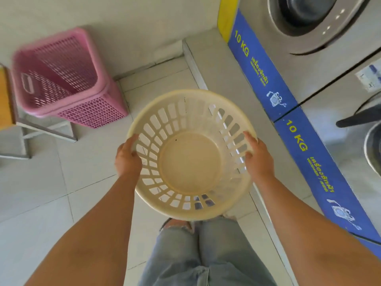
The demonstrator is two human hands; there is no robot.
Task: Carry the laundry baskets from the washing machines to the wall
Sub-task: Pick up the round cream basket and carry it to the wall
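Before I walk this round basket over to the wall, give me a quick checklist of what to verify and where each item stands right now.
1. Grip on both sides: ok. Left hand and right hand hold opposite rims of the cream basket.
2. Basket empty, nothing to spill: ok, the bottom shows bare.
3. Basket level: ok, roughly, tilted slightly.
4. Floor ahead toward the wall: ok, bare tiles between you and it.
5. Spot by the wall: ok, open floor to the right of the pink basket.
6. Raised ledge beside the washing machines as a trip hazard: cannot tell, the basket hides your feet.
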